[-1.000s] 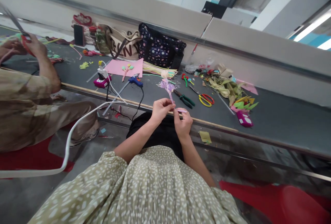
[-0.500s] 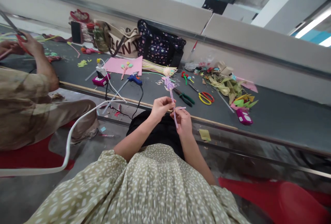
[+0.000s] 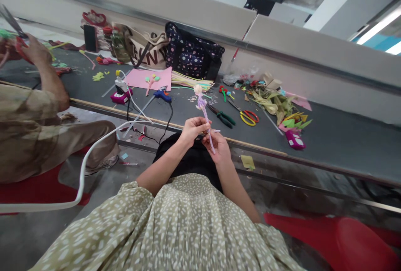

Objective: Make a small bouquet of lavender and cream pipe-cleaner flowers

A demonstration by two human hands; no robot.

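A purple craft flower (image 3: 201,102) with a pale cream tip stands on a thin lilac stem between my hands, over the table's front edge. My left hand (image 3: 193,131) pinches the stem from the left, just below the blossoms. Lower down, my right hand (image 3: 218,145) has its fingers closed round the stem's lower part, where a short lilac side piece sticks out to the right. Beyond my hands lie green-handled pliers (image 3: 224,117) and scissors with yellow and red handles (image 3: 249,117).
A blue glue gun (image 3: 163,95) with a black cord lies left of my hands. Behind are pink paper (image 3: 133,78), pale strips and a dotted bag (image 3: 191,51). Green husks (image 3: 272,104) lie right. At far left a person's hand (image 3: 39,49) holds scissors.
The flower's top has tilted and moved a little to the left, with both my hands still on the stem. The other person's scissors at far left have shifted slightly.
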